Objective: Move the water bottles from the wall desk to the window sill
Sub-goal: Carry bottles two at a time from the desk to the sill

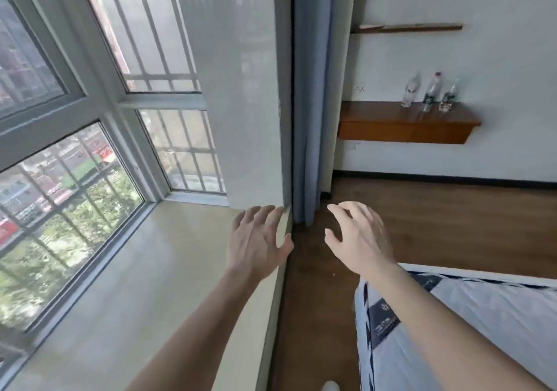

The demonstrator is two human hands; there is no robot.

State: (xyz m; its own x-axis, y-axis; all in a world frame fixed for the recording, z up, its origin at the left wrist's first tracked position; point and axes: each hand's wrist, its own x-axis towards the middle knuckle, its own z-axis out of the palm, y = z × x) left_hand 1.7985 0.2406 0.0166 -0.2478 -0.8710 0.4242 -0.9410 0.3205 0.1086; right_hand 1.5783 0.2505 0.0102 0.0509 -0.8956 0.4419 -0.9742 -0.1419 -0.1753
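- Three water bottles (431, 92) stand upright, close together, on the wall-mounted counter (376, 115), well apart from both hands.
- Left hand (256, 240) and right hand (358, 240) are spread and hold nothing; the window sill (150, 270) lies below the left.
- Advice: walk over and grip each bottle around its body.
- The bottles look clear, but their fill levels are too small to tell.

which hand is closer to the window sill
Left. The left hand is over the edge of the window sill; the right hand is off it, above the wooden floor.
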